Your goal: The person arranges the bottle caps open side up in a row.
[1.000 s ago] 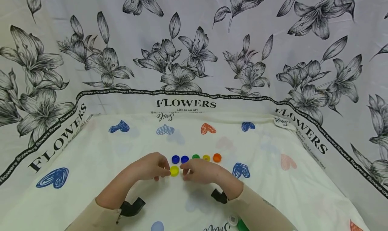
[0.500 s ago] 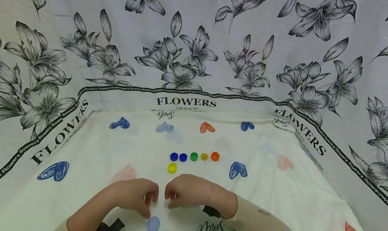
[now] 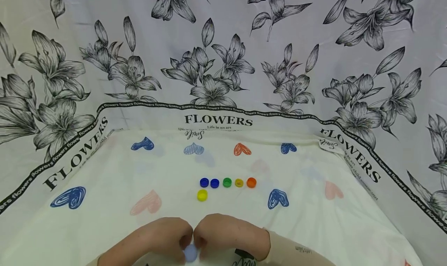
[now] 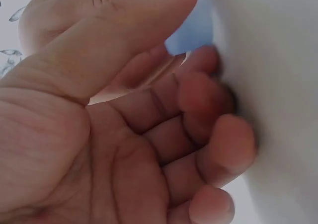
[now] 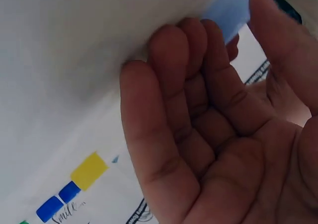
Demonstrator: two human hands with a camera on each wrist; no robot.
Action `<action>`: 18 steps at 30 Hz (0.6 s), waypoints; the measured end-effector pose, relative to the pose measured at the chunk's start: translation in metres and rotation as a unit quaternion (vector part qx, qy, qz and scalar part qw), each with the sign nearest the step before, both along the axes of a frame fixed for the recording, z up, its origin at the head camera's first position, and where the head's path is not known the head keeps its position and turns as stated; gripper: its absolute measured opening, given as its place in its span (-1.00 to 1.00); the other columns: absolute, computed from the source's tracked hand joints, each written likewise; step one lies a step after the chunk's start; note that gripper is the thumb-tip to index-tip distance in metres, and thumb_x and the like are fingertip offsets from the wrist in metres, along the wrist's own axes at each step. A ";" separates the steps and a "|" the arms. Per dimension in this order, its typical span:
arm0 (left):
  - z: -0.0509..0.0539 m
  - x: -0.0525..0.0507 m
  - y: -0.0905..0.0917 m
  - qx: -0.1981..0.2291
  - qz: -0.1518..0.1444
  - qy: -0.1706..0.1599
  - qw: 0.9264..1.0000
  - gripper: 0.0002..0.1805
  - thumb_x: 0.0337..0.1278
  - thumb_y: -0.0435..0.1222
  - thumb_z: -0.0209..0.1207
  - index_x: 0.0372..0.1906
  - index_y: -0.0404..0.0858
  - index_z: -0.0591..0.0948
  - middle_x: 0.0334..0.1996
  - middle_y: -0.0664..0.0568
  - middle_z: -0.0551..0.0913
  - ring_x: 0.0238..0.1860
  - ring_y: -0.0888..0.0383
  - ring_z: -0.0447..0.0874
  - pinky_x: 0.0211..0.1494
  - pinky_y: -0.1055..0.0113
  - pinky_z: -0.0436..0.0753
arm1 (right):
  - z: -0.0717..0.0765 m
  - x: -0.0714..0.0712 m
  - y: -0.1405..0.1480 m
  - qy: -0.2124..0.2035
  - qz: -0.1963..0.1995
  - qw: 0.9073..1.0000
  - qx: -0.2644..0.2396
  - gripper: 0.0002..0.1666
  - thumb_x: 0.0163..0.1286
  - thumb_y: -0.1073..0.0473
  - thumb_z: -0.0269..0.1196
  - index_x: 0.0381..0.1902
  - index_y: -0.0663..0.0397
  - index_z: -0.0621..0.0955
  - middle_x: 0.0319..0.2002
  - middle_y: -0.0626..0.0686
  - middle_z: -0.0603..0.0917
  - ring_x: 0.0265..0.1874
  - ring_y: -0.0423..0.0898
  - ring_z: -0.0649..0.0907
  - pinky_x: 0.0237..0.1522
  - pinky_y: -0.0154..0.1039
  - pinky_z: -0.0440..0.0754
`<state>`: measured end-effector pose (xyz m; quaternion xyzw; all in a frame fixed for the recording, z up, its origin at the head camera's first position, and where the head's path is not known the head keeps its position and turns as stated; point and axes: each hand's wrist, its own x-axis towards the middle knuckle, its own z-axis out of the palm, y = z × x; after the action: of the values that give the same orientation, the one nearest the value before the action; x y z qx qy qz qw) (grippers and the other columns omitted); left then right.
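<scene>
Near the front of the cloth, my left hand (image 3: 167,237) and right hand (image 3: 223,235) rest side by side, knuckles touching or almost so. Both wrist views show loosely bent fingers with fingertips against the cloth and nothing held. A pale blue printed patch (image 3: 190,253) shows between the hands. Farther off lies a row of bottle-cap-like discs: two blue, one left (image 3: 204,182) and one right (image 3: 214,183), then a green disc (image 3: 227,182), a smaller yellow disc (image 3: 239,183) and an orange disc (image 3: 251,182). A bright yellow disc (image 3: 202,195) sits just in front of the leftmost blue one.
A white cloth (image 3: 300,227) printed with hearts covers the table. Behind it and along both sides hangs a white curtain (image 3: 139,118) with black flower drawings and lettering. The right wrist view also catches the yellow disc (image 5: 89,171) beyond the fingers.
Both hands have left the bright yellow disc, drawn back toward the body and come together. That disc stays in front of the row. The head view has shifted slightly.
</scene>
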<state>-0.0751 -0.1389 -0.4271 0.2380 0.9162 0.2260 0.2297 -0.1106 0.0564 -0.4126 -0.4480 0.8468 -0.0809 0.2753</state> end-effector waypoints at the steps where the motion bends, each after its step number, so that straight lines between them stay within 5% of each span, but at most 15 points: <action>1: -0.001 -0.001 0.001 0.008 0.000 0.000 1.000 -0.67 -0.27 -0.29 0.55 -0.52 0.00 0.56 -0.59 0.30 0.48 -0.53 0.33 0.37 -0.39 0.38 0.44 | -0.002 0.001 -0.001 0.004 -0.002 1.000 0.005 -0.85 0.24 0.13 0.53 -0.25 -0.09 0.76 -0.51 -0.30 0.56 -0.49 -0.35 0.48 -0.32 -0.47 0.47; 10: -0.005 -0.006 0.003 0.066 -0.015 -0.003 0.998 -0.73 -0.20 -0.29 0.53 -0.55 0.00 0.59 -0.62 0.33 0.50 -0.56 0.38 0.37 -0.46 0.41 0.43 | -0.011 0.002 -0.002 0.043 -0.012 0.999 0.014 -0.86 0.23 0.03 0.54 -0.30 -0.13 0.78 -0.58 -0.29 0.54 -0.55 -0.33 0.44 -0.38 -0.47 0.46; 14: 0.004 -0.013 0.001 0.100 -0.011 -0.006 0.995 -0.80 -0.05 -0.25 0.50 -0.51 0.00 0.65 -0.60 0.31 0.54 -0.53 0.37 0.40 -0.43 0.40 0.45 | 0.000 -0.007 0.005 0.051 -0.023 0.998 -0.007 -0.89 0.29 0.05 0.49 -0.30 -0.09 0.78 -0.57 -0.28 0.54 -0.55 -0.32 0.44 -0.36 -0.47 0.46; 18: 0.019 -0.028 0.007 0.099 0.026 -0.030 0.994 -0.93 0.12 -0.25 0.45 -0.38 -0.08 0.75 -0.53 0.22 0.60 -0.46 0.22 0.48 -0.35 0.30 0.50 | 0.015 -0.021 0.016 0.035 -0.072 0.996 -0.041 -0.90 0.34 0.13 0.45 -0.20 -0.05 0.80 -0.50 -0.27 0.59 -0.50 -0.29 0.50 -0.30 -0.44 0.51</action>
<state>-0.1032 -0.1317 -0.4083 0.2286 0.8879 0.3285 0.2269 -0.1316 0.0725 -0.3972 -0.3990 0.8820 -0.1197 0.2204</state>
